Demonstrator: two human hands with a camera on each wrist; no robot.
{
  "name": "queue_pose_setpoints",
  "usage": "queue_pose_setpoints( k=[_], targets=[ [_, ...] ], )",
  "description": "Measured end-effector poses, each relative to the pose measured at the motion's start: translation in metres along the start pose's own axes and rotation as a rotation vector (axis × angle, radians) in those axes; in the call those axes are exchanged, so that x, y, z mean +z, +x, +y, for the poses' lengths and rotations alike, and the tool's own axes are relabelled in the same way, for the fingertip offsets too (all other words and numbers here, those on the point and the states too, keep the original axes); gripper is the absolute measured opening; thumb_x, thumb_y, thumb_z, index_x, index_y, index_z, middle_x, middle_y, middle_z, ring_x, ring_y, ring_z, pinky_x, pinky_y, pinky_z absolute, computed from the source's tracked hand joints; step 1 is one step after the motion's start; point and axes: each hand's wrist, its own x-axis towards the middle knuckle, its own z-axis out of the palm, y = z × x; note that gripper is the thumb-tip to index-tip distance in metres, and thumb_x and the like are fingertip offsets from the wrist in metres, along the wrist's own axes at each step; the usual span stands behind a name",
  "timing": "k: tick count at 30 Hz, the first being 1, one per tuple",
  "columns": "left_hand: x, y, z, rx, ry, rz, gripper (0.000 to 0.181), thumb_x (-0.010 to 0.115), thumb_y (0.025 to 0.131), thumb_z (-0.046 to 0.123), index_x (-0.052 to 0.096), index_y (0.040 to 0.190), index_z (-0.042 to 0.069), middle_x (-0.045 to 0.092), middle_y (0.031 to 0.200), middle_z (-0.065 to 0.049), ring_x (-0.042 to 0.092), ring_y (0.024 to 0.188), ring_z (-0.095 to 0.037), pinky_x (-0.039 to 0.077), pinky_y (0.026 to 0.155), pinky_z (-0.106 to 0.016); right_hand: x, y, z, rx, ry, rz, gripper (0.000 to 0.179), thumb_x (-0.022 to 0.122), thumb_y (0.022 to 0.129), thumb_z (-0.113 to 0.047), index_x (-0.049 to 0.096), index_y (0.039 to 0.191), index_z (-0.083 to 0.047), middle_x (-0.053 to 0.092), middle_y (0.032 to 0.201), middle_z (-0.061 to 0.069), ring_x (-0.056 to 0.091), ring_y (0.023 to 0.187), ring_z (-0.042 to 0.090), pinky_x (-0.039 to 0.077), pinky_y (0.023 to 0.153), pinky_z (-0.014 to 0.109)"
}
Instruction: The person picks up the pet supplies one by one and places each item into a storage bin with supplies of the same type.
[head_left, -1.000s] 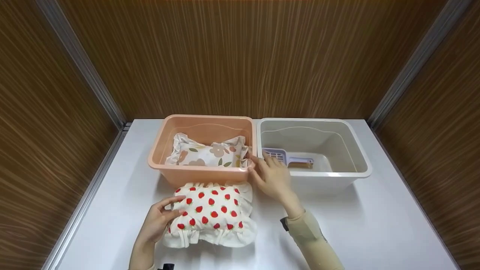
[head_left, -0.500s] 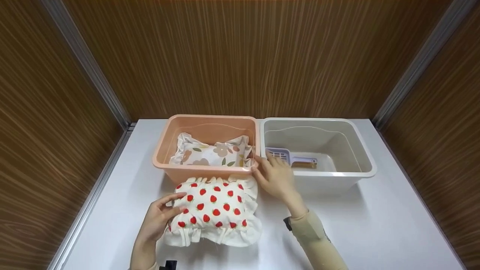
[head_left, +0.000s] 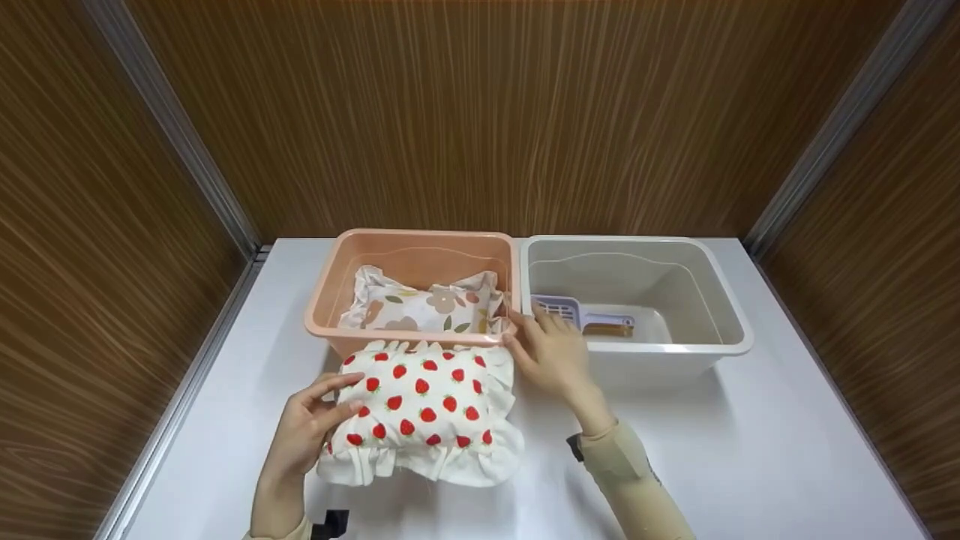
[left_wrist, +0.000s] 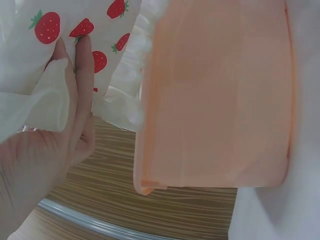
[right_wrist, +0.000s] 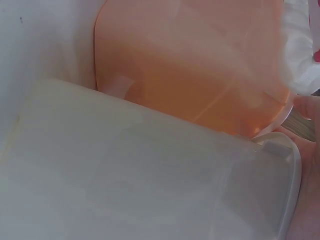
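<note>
My left hand (head_left: 296, 427) grips the left end of a white ruffled pillow (head_left: 420, 405) with red strawberries, thumb and fingers on its face in the head view. The pillow leans before the orange bin (head_left: 442, 235), its top ruffle close to the front rim. Fingers and strawberry cloth also show in the left wrist view. My right hand (head_left: 555, 356) rests where the two bins meet, thumb at the orange bin's front corner, fingers over the white bin's (head_left: 660, 349) near left corner. Inside the orange bin lies a floral pillow (head_left: 420, 307).
A lilac slotted scoop (head_left: 600, 319) lies in the white bin, a brownish thing beside its handle. Both bins stand side by side on a white table (head_left: 780, 420). Wood-grain panels (head_left: 495, 120) close in the back and sides.
My left hand has raised the strawberry pillow a little, bringing its upper edge up to the orange bin's front rim. My right hand keeps its place on the bins.
</note>
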Motion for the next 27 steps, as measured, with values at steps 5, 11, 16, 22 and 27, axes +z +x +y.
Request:
queue_pose_setpoints(
  k=[5, 11, 16, 22, 27],
  targets=[
    [0.000, 0.001, 0.006, 0.008, -0.018, 0.005, 0.035, 0.060, 0.084, -0.017, 0.055, 0.118, -0.022, 0.051, 0.116, -0.016, 0.066, 0.097, -0.029, 0.059, 0.080, -0.038, 0.000, 0.000, 0.000, 0.015, 0.000, -0.022, 0.047, 0.049, 0.098, -0.048, 0.059, 0.135, -0.020, 0.054, 0.138, 0.022, 0.054, 0.121, 0.045, 0.042, 0.100, 0.060],
    [-0.002, 0.003, 0.013, 0.015, -0.019, 0.011, 0.033, 0.059, 0.084, -0.017, 0.057, 0.117, -0.020, 0.051, 0.118, -0.015, 0.067, 0.098, -0.029, 0.058, 0.081, -0.040, 0.000, 0.000, 0.000, 0.005, -0.009, -0.002, 0.045, 0.051, 0.097, -0.046, 0.060, 0.133, -0.019, 0.055, 0.136, 0.023, 0.056, 0.118, 0.045, 0.044, 0.097, 0.059],
    [-0.007, 0.005, 0.019, 0.067, -0.020, -0.015, 0.031, 0.058, 0.086, -0.016, 0.061, 0.117, -0.015, 0.054, 0.117, -0.012, 0.065, 0.101, -0.026, 0.058, 0.083, -0.039, 0.000, 0.002, 0.001, -0.016, -0.029, 0.012, 0.044, 0.053, 0.097, -0.043, 0.061, 0.131, -0.017, 0.057, 0.135, 0.022, 0.058, 0.116, 0.042, 0.047, 0.095, 0.057],
    [-0.011, 0.010, 0.024, 0.103, -0.015, -0.022, 0.032, 0.058, 0.087, -0.015, 0.064, 0.118, -0.009, 0.055, 0.118, -0.010, 0.065, 0.101, -0.024, 0.058, 0.084, -0.038, -0.001, 0.002, 0.001, -0.019, -0.039, 0.003, 0.045, 0.054, 0.096, -0.043, 0.060, 0.132, -0.017, 0.056, 0.135, 0.023, 0.057, 0.117, 0.044, 0.046, 0.096, 0.058],
    [-0.014, 0.015, 0.026, 0.124, -0.030, -0.024, 0.032, 0.057, 0.088, -0.015, 0.065, 0.118, -0.007, 0.055, 0.119, -0.009, 0.066, 0.101, -0.023, 0.058, 0.082, -0.037, -0.001, 0.001, 0.001, -0.007, -0.026, -0.007, 0.045, 0.053, 0.097, -0.045, 0.061, 0.132, -0.018, 0.056, 0.136, 0.022, 0.056, 0.118, 0.044, 0.045, 0.096, 0.059]
  ],
)
